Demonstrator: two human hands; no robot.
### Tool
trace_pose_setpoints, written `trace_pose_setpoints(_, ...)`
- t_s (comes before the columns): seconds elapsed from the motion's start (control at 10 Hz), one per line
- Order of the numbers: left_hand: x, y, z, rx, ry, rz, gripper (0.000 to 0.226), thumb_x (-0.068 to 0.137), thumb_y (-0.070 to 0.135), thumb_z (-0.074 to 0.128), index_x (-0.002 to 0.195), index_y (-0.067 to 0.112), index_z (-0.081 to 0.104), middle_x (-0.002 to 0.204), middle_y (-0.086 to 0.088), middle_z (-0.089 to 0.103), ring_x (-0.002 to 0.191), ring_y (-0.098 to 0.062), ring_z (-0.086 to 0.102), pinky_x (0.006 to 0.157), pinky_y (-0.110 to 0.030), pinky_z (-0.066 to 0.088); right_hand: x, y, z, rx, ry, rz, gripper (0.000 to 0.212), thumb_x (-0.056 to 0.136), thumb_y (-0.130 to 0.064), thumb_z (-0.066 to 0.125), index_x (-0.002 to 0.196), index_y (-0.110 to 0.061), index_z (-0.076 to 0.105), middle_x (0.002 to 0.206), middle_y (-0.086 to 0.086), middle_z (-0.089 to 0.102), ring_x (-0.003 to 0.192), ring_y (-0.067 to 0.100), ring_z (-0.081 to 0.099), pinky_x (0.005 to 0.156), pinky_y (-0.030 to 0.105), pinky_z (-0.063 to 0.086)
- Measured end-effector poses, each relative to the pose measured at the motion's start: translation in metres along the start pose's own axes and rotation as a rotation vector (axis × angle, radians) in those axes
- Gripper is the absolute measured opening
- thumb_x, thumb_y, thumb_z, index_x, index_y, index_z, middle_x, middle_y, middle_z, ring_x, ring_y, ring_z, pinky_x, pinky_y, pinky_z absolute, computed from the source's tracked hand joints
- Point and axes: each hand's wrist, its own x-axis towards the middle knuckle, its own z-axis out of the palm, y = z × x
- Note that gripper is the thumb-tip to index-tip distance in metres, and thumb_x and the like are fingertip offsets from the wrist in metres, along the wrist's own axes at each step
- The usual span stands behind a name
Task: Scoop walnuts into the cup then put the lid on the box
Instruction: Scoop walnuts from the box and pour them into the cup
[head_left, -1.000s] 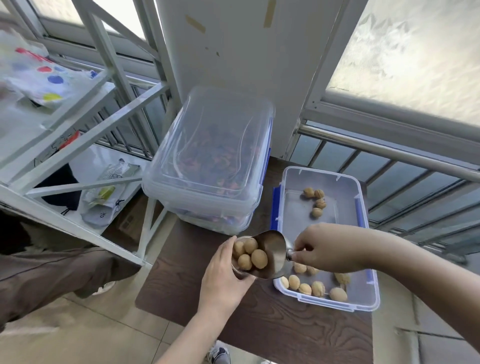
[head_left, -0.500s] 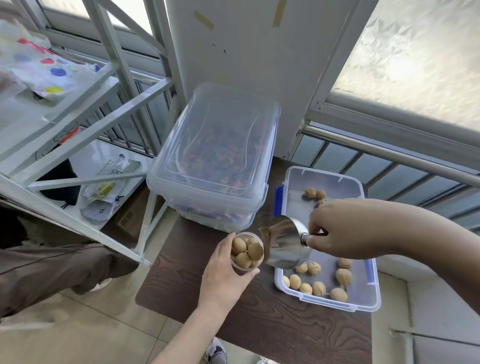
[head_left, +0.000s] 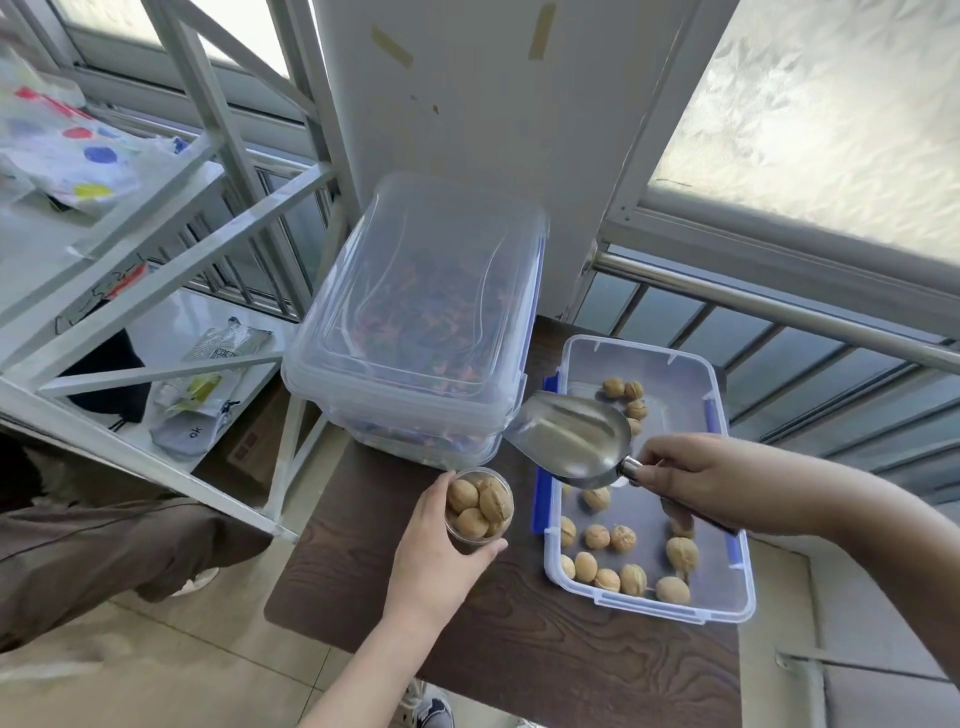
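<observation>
The cup is gripped on the dark table by the left hand, fingers wrapped around its side. It is heaped to the rim with walnuts, four or so being countable from above.

The metal scoop is pinched by its short handle in the right hand. A second ago it was tipped over the cup with walnuts in its bowl; now it is seen empty, turned bowl-up and drawn back over the near-left part of the open box. The load has been passed into the cup.

Loose walnuts are left scattered in the box, a small cluster at the far end and more at the near end.

The scooping step is judged done or nearly so, since little room is left in the cup. The lid is still to be fitted. No loose lid for this box can be picked out; a larger lidded tub is stacked just beside the cup, behind it.
</observation>
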Motion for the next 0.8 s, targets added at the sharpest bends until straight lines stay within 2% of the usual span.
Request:
trace_pose_setpoints(0.1,0.001,-0.003,0.0,-0.013,-0.004,-0.016,0.097,0.058,0.049,0.087,0.141,0.037,0.038,0.137,0.024,0.046,0.124,0.004,0.045,0.101,-0.016,0.035,0.015,0.035,0.03,0.127,0.067,0.096,0.034,0.1,-0.046,0.045,0.093,-0.018,0.061,0.078,0.003,0.072,0.057,0.011,0.057,0.061,0.029,0.05)
trace_pose_setpoints(0.2,0.003,-0.007,0.0,0.014,-0.002,0.003,0.094,0.055,0.054,0.086,0.137,0.04,0.041,0.134,0.023,0.051,0.123,0.002,0.049,0.104,-0.027,0.043,0.032,0.067,0.065,0.243,0.13,0.182,0.031,0.102,-0.041,0.044,0.087,-0.018,0.058,0.077,0.001,0.066,0.065,0.014,0.058,0.066,0.031,0.049)
trace_pose_setpoints(0.3,0.005,-0.01,0.001,0.027,-0.002,0.018,0.093,0.054,0.052,0.087,0.135,0.039,0.044,0.133,0.021,0.054,0.123,0.001,0.05,0.105,-0.03,0.044,0.055,0.094,0.097,0.342,0.212,0.284,0.027,0.104,-0.031,0.042,0.086,-0.014,0.054,0.075,-0.001,0.058,0.072,0.018,0.059,0.063,0.032,0.043)
trace_pose_setpoints(0.4,0.007,-0.01,0.002,0.025,-0.021,0.031,0.092,0.053,0.051,0.088,0.134,0.039,0.046,0.131,0.02,0.055,0.122,-0.001,0.052,0.105,-0.033,0.044,0.083,0.114,0.12,0.369,0.296,0.361,0.028,0.103,-0.029,0.041,0.105,-0.007,0.058,0.102,0.014,0.068,0.099,0.032,0.064,0.078,0.036,0.047)
trace_pose_setpoints(0.5,0.007,-0.008,0.002,0.004,-0.03,0.026,0.092,0.053,0.041,0.091,0.133,0.038,0.047,0.131,0.019,0.055,0.122,-0.003,0.052,0.107,-0.034,0.042,0.102,0.116,0.131,0.419,0.319,0.446,0.026,0.103,-0.021,0.042,0.111,-0.001,0.057,0.116,0.02,0.067,0.102,0.035,0.063,0.075,0.033,0.045)
trace_pose_setpoints(0.6,0.007,-0.006,0.004,-0.001,-0.045,0.029,0.093,0.051,0.035,0.093,0.132,0.036,0.048,0.129,0.016,0.058,0.121,-0.005,0.054,0.106,-0.034,0.042,0.112,0.115,0.14,0.265,0.244,0.427,0.025,0.104,-0.016,0.04,0.112,-0.002,0.06,0.112,0.016,0.066,0.1,0.032,0.062,0.069,0.028,0.036)
trace_pose_setpoints(0.7,0.008,-0.006,0.005,0.013,-0.048,0.015,0.098,0.047,0.036,0.093,0.134,0.034,0.048,0.13,0.014,0.058,0.121,-0.006,0.054,0.105,-0.031,0.041,0.111,0.113,0.145,0.602,0.345,0.508,0.03,0.1,-0.021,0.047,0.07,-0.018,0.047,0.075,-0.001,0.049,0.064,0.01,0.044,0.057,0.021,0.035)
trace_pose_setpoints(0.8,0.01,-0.004,0.005,0.074,-0.044,0.004,0.114,0.045,0.034,0.095,0.144,0.026,0.039,0.136,0.005,0.052,0.128,-0.013,0.048,0.108,-0.033,0.036,0.111,0.113,0.149,0.648,0.36,0.536,0.024,0.098,-0.032,0.047,0.086,-0.015,0.058,0.091,0.01,0.069,0.074,0.023,0.058,0.075,0.031,0.053)
